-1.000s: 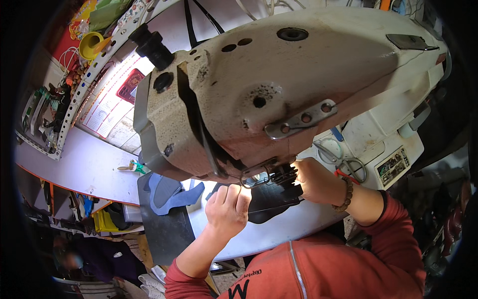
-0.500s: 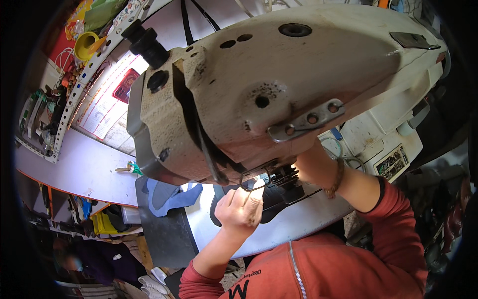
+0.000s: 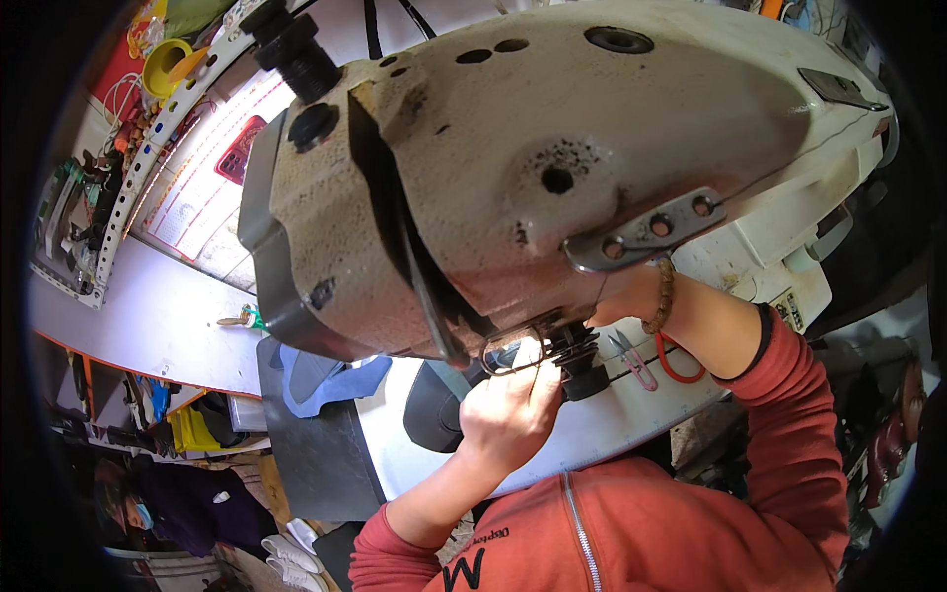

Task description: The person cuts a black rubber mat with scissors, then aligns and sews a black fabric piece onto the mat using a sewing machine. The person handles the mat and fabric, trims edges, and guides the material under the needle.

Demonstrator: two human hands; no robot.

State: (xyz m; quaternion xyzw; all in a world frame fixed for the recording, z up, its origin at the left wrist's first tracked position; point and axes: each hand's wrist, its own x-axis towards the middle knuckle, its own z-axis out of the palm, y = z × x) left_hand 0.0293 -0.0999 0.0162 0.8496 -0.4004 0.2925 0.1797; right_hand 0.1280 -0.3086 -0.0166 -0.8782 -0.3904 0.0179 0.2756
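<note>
A large beige sewing machine (image 3: 473, 168) fills the middle of the view. My left hand (image 3: 508, 409) is at its sewing end, beside the wire guard (image 3: 513, 350). Its fingers are pressed together, and what they pinch is too small or hidden to name. A dark, rounded fabric or leather piece (image 3: 431, 407) lies on the white work surface (image 3: 395, 464), just left of this hand. My right hand (image 3: 619, 296) reaches under the machine arm from the right. Its fingers are behind the machine, so their grip cannot be seen.
Pink-handled thread snips (image 3: 639, 370) and a red ring-shaped handle (image 3: 681, 360) lie right of the sewing end. Blue cut pieces (image 3: 330, 385) rest on a dark board (image 3: 321, 454) at left. A small brush (image 3: 242, 318) and a red phone (image 3: 240, 150) lie farther left. Another person (image 3: 187, 498) is at lower left.
The view has shifted slightly. My left hand has moved a little right, and the dark piece now shows left of it instead of under it. The snips have come into sight.
</note>
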